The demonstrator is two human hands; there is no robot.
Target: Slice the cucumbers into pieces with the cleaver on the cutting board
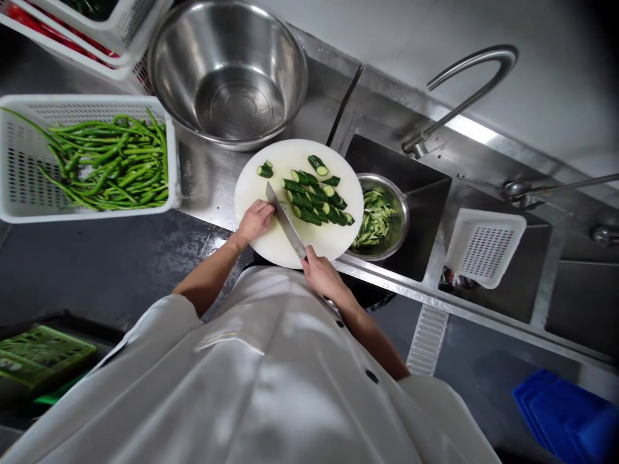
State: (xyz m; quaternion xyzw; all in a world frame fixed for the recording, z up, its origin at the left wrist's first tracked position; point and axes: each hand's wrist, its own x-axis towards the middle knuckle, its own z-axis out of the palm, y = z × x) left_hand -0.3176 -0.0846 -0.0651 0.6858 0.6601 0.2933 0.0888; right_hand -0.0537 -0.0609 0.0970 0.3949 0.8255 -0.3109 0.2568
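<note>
My right hand (322, 276) is closed round the handle of a kitchen knife (289, 225), whose blade slants up and left over a round white cutting board (261, 248). Beside the blade, on its left, my left hand (256, 221) rests on the board with its fingers curled together. Whatever lies under those fingers is hidden. Right of the blade, several slant-cut cucumber pieces (316, 196) lie in a cluster. One short cucumber piece (265, 169) sits apart at the upper left, another cucumber piece (317, 165) near the top.
A metal bowl of sliced cucumber (374, 222) stands in the sink (425, 212), right of the board. Behind are a large steel basin (232, 84) and a curved faucet (464, 106). Left is a white basket (29, 161) of long green peppers (111, 161); another white basket (486, 248) sits far right.
</note>
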